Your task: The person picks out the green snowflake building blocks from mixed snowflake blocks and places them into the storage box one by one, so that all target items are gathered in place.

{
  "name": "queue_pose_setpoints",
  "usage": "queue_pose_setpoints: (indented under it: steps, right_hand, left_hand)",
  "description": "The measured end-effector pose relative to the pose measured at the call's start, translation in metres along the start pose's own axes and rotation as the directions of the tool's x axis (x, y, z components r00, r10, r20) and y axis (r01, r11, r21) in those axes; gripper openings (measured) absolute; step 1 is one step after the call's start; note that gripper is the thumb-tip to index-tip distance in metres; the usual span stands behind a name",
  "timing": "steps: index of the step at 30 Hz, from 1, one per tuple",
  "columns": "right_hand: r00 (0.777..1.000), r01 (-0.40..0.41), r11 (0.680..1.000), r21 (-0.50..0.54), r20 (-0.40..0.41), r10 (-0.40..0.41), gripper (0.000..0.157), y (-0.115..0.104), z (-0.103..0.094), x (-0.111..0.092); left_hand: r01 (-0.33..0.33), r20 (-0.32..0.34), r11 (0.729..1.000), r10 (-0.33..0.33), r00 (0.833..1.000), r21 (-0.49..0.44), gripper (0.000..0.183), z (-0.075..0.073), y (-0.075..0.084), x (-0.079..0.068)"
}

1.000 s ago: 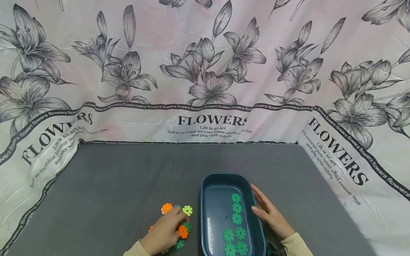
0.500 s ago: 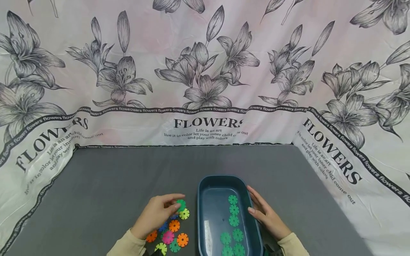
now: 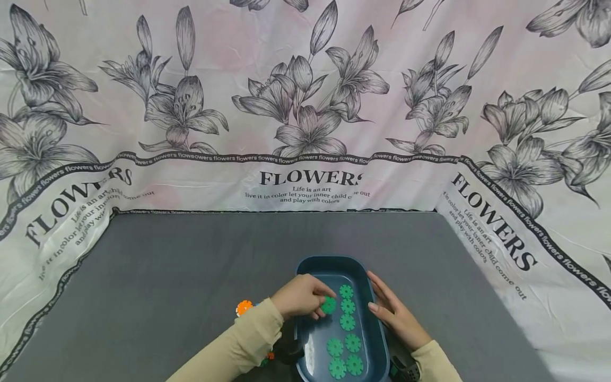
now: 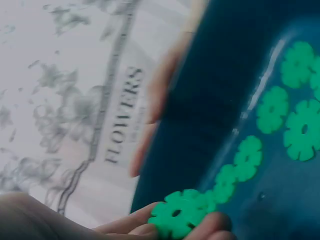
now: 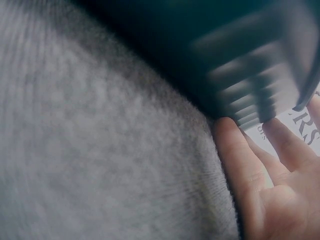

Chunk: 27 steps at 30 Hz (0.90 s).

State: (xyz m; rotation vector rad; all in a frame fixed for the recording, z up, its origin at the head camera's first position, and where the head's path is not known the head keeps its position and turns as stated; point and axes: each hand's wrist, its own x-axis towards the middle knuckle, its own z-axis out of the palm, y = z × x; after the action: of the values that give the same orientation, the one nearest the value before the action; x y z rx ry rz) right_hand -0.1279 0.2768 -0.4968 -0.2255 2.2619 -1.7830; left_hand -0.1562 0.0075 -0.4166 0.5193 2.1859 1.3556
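Observation:
My left hand [image 3: 302,296] reaches over the blue-green plastic tray [image 3: 382,339] and pinches a green notched plastic disc [image 3: 328,305] between thumb and fingers. Up close in the left wrist view, that disc [image 4: 176,214] sits at the fingertips, with several flat green discs [image 4: 272,110] beyond it. These loose green discs [image 3: 347,306] lie on the tray floor, in a column and a lower cluster. Against the tray's right outer wall rests my right hand [image 3: 401,318]. The right wrist view shows its fingertips touching the wall [image 5: 250,75], fingers fairly straight.
Left of the tray, an orange disc [image 3: 244,307] shows beside the left sleeve [image 3: 234,339], which hides most of the other loose discs. Grey cloth [image 3: 191,265] covers the table. Behind it hangs a flower-printed curtain [image 3: 305,106].
My left hand has picked a green disc from the coloured pile and carried it rightward over the tray. My right hand has stayed at the tray's side.

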Motion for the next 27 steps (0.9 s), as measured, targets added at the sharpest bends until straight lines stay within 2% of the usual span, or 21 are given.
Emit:
queue_pose_setpoints:
  steps: [4,7,10,14,18,24,27]
  right_hand:
    - [1.0,-0.005,1.0,0.012,-0.009,0.005,0.062,0.0,0.002,0.0]
    - [1.0,-0.005,1.0,0.011,-0.015,0.005,0.062,-0.001,0.002,0.0]
    - [1.0,0.001,1.0,0.003,-0.012,-0.001,0.063,-0.001,0.002,0.0]
    - [1.0,0.007,1.0,0.001,-0.014,-0.007,0.062,0.0,0.002,0.001]
    - [1.0,0.017,1.0,-0.001,-0.02,-0.017,0.062,0.0,0.001,0.0]
    - [1.0,0.021,1.0,-0.009,-0.017,-0.021,0.062,0.0,0.001,0.0]
    - [1.0,0.02,1.0,-0.008,-0.015,-0.021,0.062,0.0,0.001,0.0]
  left_hand:
    - [0.013,0.009,0.991,-0.015,1.0,0.132,0.028,0.01,0.003,0.009]
    - [0.003,0.006,0.975,-0.005,1.0,0.223,0.03,0.014,0.003,0.013]
    - [-0.005,0.012,0.961,0.001,1.0,0.278,0.027,0.016,0.003,0.015]
    - [-0.002,0.022,0.958,-0.004,1.0,0.285,0.019,0.019,0.003,0.017]
    - [-0.006,0.005,0.959,0.005,1.0,0.283,0.016,0.021,0.001,0.018]
    - [-0.025,-0.028,0.95,0.036,0.999,0.311,0.014,0.022,-0.001,0.019]
    - [-0.067,-0.039,0.936,0.085,0.996,0.344,0.012,0.02,-0.002,0.018]
